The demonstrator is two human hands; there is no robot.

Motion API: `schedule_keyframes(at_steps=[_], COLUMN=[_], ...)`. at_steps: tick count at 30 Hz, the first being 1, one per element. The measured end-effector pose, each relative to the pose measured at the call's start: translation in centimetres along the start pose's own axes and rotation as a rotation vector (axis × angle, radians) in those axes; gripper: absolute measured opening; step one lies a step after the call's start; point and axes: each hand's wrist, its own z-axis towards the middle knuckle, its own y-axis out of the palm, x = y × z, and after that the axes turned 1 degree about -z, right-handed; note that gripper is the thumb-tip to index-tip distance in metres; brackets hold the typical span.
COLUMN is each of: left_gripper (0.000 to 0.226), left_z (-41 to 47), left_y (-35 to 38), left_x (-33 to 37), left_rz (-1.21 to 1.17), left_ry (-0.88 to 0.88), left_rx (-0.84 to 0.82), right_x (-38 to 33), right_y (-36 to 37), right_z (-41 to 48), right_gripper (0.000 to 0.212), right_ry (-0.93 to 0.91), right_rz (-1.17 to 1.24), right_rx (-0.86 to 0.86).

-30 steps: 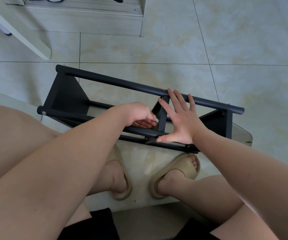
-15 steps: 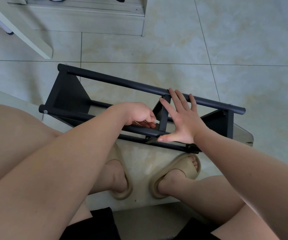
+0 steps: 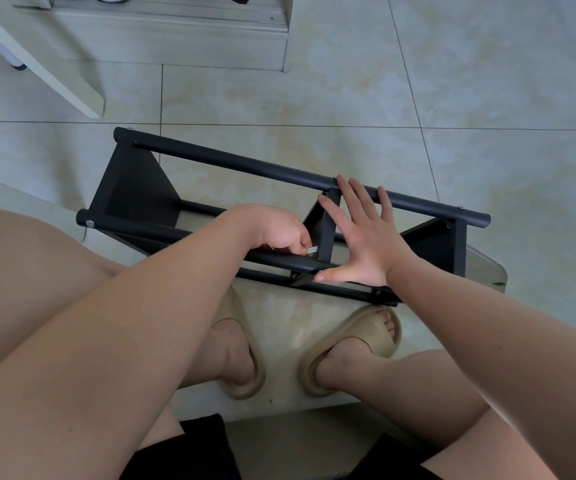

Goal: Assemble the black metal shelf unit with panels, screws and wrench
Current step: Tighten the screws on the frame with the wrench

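Observation:
The black metal shelf unit (image 3: pixel 245 168) lies on its side on the tiled floor in front of my feet, its round poles running left to right and its black panels standing between them. My left hand (image 3: pixel 279 233) is curled inside the frame and pinches a small silver wrench (image 3: pixel 311 250) against the near pole, next to the middle panel (image 3: pixel 326 230). My right hand (image 3: pixel 366 237) lies flat with spread fingers over the middle panel; its fingertips reach the far pole and its thumb touches the near pole. No loose screws are visible.
A white furniture leg (image 3: pixel 37 64) slants across the top left, with a low step (image 3: pixel 175 32) behind it. My two feet in beige slippers (image 3: pixel 352 351) stand on a pale mat just in front of the shelf. Tiled floor (image 3: pixel 487 98) lies beyond and to the right.
My left hand has shifted slightly, and the silver wrench tip now shows between its fingers by the middle panel. My right hand stays flat on the panel.

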Motion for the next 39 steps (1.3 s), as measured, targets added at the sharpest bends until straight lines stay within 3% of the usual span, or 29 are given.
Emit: schedule_keyframes(at_steps=[5, 10, 15, 24, 30, 34, 39], left_gripper=[0.028, 0.014, 0.014, 0.016, 0.014, 0.028, 0.027], left_z=[-0.3, -0.2, -0.2, 1.0, 1.1, 1.1, 1.2], left_y=[-0.2, -0.8, -1.1, 0.2, 0.8, 0.7, 0.7], left_x=[0.1, -0.5, -0.3, -0.5, 0.2, 0.2, 0.3], left_rz=[0.037, -0.052, 0.001, -0.627, -0.685, -0.817, -0.756], left_ry=[0.008, 0.068, 0.051, -0.048, -0.046, -0.064, -0.093], left_rx=[0.023, 0.173, 0.208, 0.176, 0.312, 0.277, 0.211], right_x=[0.0, 0.0, 0.0, 0.0, 0.0, 0.1, 0.1], right_y=[0.0, 0.0, -0.1, -0.1, 0.0, 0.0, 0.0], right_z=[0.0, 0.1, 0.0, 0.0, 0.0, 0.0, 0.0], right_gripper=[0.132, 0.132, 0.132, 0.132, 0.131, 0.131, 0.131], right_ry=[-0.001, 0.001, -0.001, -0.002, 0.001, -0.001, -0.004], right_rz=[-0.004, -0.001, 0.016, 0.011, 0.015, 0.017, 0.015], right_rx=[0.004, -0.003, 0.003, 0.005, -0.001, 0.005, 0.011])
